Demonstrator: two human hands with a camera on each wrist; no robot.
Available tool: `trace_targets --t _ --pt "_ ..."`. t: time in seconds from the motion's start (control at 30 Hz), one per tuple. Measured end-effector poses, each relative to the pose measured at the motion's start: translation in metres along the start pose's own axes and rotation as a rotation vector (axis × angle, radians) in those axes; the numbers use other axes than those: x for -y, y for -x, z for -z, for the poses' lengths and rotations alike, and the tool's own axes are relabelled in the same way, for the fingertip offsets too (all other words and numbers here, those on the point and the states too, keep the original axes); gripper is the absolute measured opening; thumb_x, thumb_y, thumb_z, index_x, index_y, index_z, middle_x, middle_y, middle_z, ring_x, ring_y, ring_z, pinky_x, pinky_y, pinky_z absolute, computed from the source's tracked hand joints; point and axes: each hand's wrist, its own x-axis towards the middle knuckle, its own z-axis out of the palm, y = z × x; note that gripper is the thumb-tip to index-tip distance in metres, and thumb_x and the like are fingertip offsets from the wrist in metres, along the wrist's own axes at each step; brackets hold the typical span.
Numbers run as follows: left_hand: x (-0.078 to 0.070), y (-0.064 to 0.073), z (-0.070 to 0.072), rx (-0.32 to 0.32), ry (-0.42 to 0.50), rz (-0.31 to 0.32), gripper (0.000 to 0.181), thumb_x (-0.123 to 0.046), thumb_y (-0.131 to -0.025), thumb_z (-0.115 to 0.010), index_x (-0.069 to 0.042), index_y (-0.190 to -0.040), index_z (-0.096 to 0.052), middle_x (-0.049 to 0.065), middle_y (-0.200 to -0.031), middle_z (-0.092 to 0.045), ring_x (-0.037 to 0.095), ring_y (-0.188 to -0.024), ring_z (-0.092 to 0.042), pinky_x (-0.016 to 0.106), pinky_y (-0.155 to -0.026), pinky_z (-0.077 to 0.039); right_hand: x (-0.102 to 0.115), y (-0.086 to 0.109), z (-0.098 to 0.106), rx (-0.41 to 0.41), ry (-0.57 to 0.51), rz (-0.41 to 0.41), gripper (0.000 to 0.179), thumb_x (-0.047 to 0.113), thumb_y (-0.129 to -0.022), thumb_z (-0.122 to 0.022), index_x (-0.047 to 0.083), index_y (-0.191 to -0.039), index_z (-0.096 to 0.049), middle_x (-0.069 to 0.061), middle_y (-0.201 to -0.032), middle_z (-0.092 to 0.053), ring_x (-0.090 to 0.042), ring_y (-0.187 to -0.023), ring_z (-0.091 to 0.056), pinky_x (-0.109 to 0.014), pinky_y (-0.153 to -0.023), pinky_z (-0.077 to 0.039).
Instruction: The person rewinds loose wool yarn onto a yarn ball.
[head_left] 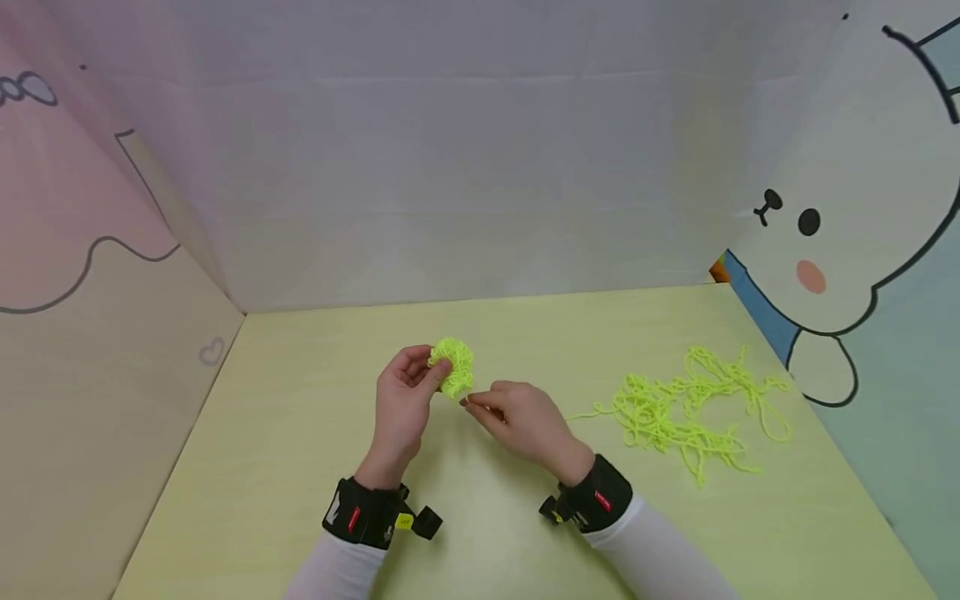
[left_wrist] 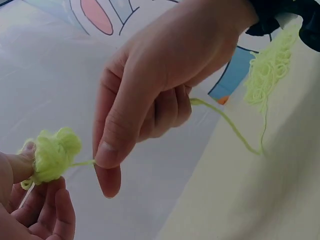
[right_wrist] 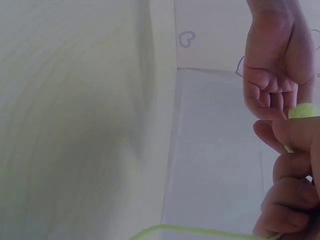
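Note:
My left hand (head_left: 402, 398) holds a small ball of neon yellow-green yarn (head_left: 454, 367), thumb pressed on its near side and fingers behind it. Just to the right, my right hand (head_left: 525, 419) pinches the yarn strand (left_wrist: 83, 163) between thumb and forefinger, a short way from the ball. In the left wrist view the strand runs taut from the ball into that pinch. It comes out behind the curled fingers as a slack tail (left_wrist: 227, 122) leading down to the table. In the right wrist view the ball is mostly hidden by the right hand.
A loose, tangled heap of the same yarn (head_left: 660, 412) lies on the right side of the pale wooden table (head_left: 300, 467). One strand reaches from it toward the right hand. A light curtain (head_left: 480, 183) with cartoon drawings surrounds the table at the back and sides.

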Motion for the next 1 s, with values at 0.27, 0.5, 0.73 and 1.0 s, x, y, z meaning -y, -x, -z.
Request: trace_targets --t 0.27,0.5,0.73,1.0 --pt "0.002 -0.001 -0.003 -0.053 -0.051 -0.048 0.032 -0.019 -0.089 -0.076 0.000 -0.111 -0.063 0.019 -0.100 -0.065 0.022 -0.081 -0.062 0.019 -0.064 -0.055 0.017 0.001 0.010 0.038 0.151 0.098 0.012 0.025 -0.095 -0.067 0.019 -0.100 -0.076 0.012 -0.066 -0.051 -0.002 -0.057 -0.046 -0.021 -0.048 -0.042" --pt "0.004 0.002 -0.007 -0.111 -0.141 -0.085 0.028 -0.023 -0.088 -0.077 -0.005 -0.106 -0.067 0.013 -0.094 -0.066 0.022 -0.079 -0.061 0.020 -0.058 -0.053 0.028 0.002 0.019 0.061 0.210 0.164 0.012 0.027 -0.095 -0.066 0.020 -0.094 -0.075 0.012 -0.067 -0.050 -0.001 -0.055 -0.044 -0.020 -0.046 -0.040" --pt "0.008 0.005 -0.010 -0.103 -0.236 -0.145 0.025 -0.025 -0.089 -0.076 -0.007 -0.104 -0.068 0.009 -0.092 -0.067 0.023 -0.075 -0.061 0.020 -0.058 -0.053 0.031 0.001 0.026 0.096 0.200 0.210 0.014 0.027 -0.098 -0.063 0.019 -0.095 -0.074 0.010 -0.074 -0.054 -0.002 -0.060 -0.047 -0.022 -0.051 -0.046" --pt "0.015 0.009 -0.011 -0.091 -0.355 -0.182 0.017 -0.024 -0.091 -0.074 -0.011 -0.102 -0.069 0.003 -0.089 -0.067 0.018 -0.072 -0.062 0.023 -0.058 -0.054 0.028 -0.003 0.034 0.087 0.198 0.271 0.013 0.026 -0.096 -0.065 0.018 -0.100 -0.075 0.008 -0.083 -0.060 -0.002 -0.065 -0.050 -0.022 -0.055 -0.050"
